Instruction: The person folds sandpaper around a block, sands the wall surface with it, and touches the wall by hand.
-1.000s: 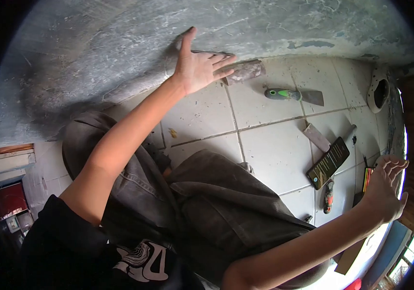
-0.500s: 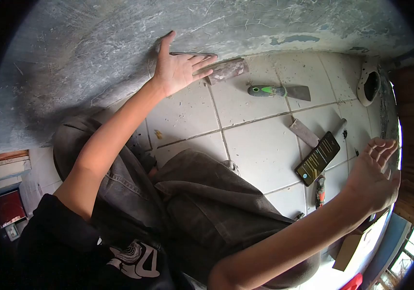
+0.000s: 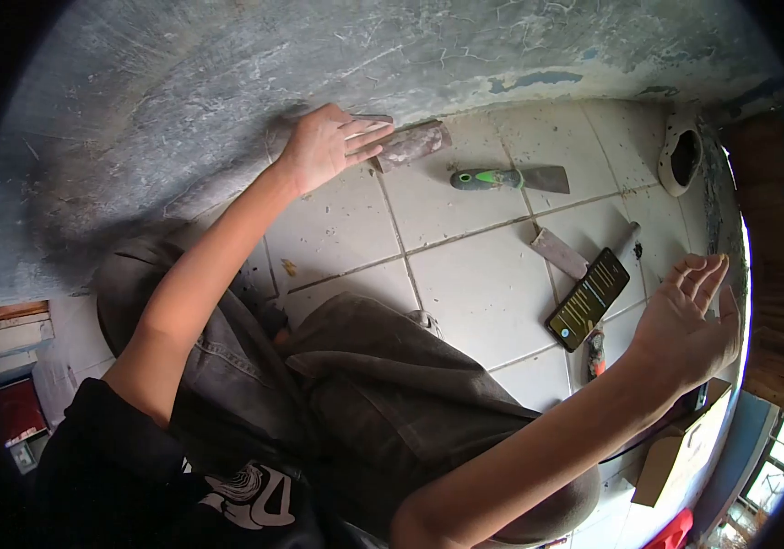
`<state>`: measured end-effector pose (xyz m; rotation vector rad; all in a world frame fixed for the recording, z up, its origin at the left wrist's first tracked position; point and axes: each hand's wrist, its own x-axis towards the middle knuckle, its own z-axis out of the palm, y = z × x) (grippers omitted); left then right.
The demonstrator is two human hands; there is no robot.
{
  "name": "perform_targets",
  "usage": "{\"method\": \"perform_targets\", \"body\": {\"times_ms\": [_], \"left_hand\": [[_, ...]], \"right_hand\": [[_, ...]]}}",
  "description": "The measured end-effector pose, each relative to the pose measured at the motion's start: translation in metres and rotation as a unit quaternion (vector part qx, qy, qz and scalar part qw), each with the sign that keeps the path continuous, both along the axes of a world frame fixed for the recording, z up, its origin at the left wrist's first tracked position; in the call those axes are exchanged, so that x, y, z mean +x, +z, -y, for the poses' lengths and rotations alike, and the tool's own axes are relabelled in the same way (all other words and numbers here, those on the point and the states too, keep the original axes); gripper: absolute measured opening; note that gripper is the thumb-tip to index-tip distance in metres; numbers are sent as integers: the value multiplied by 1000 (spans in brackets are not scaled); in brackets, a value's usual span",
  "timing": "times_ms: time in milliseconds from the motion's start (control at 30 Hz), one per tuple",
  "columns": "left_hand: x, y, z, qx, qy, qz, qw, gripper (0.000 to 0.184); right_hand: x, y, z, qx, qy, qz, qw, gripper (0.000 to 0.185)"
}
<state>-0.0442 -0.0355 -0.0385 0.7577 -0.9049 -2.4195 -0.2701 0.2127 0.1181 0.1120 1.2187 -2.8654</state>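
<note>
My left hand (image 3: pixel 329 151) is raised near the foot of the grey wall, palm showing and fingers stretched out, holding nothing. Just beyond its fingertips lies a worn, whitish-smeared piece of what looks like sandpaper (image 3: pixel 415 145). A thin dark-edged strip (image 3: pixel 372 118) shows behind the fingers; its kind is unclear. To the right rests a putty knife (image 3: pixel 511 178) with a black and green handle. My right hand (image 3: pixel 685 329) hovers at the right, fingers apart and nothing in it. Nearest to it on the floor is a phone (image 3: pixel 589 300) with a lit screen.
Tile floor (image 3: pixel 465 284) carries crumbs of debris along the peeling wall (image 3: pixel 319 55). Partly under the phone lies a flat greyish strip (image 3: pixel 560 252), with an orange-and-black handle (image 3: pixel 596 355) close by. A white clog-like shoe (image 3: pixel 681 157) stands far right; a cardboard box (image 3: pixel 662 467) sits lower right.
My left hand has dropped slightly, and its thumb no longer sticks up. My right hand has shifted a little left, still with fingers apart. The view has moved slightly; the floor items lie as before.
</note>
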Motion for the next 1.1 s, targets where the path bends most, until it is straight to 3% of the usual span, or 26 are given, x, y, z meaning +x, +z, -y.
{"method": "perform_targets", "body": {"times_ms": [33, 300, 333, 400, 433, 500, 633, 833, 933, 1000, 1033, 1100], "left_hand": [[-2, 2, -2, 16, 24, 9, 1000, 19], [-1, 5, -3, -10, 19, 14, 1000, 17], [-1, 6, -3, -6, 13, 9, 1000, 18], [-2, 10, -5, -3, 9, 4, 1000, 18], [-3, 11, -7, -3, 17, 11, 1000, 17], [-3, 11, -7, -5, 28, 17, 999, 17], [-3, 8, -5, 4, 24, 9, 1000, 16], [-2, 6, -4, -1, 19, 9, 1000, 16], [-2, 4, -3, -4, 13, 9, 1000, 17], [-1, 3, -3, -7, 12, 14, 1000, 18], [-1, 0, -3, -1, 16, 15, 1000, 18], [-2, -1, -2, 4, 23, 14, 1000, 18]], "right_hand": [[-2, -1, -1, -4, 1, 0, 1000, 49], [-2, -1, 0, 9, -10, 18, 1000, 31], [-5, -3, -4, 8, -9, 18, 1000, 31], [-11, -5, -10, -42, 24, 26, 999, 53], [-9, -5, -8, -43, 26, 26, 998, 53], [-4, -2, -3, 10, 6, 8, 1000, 35], [-2, 0, -2, 7, 9, 22, 1000, 41], [-6, -3, -1, 31, 107, 1, 994, 51], [6, 2, 9, 62, 211, -31, 975, 51], [17, 7, 18, 183, 240, -66, 951, 38], [21, 8, 21, 182, 242, -67, 951, 38], [26, 9, 25, 385, 297, -131, 864, 41]]}}
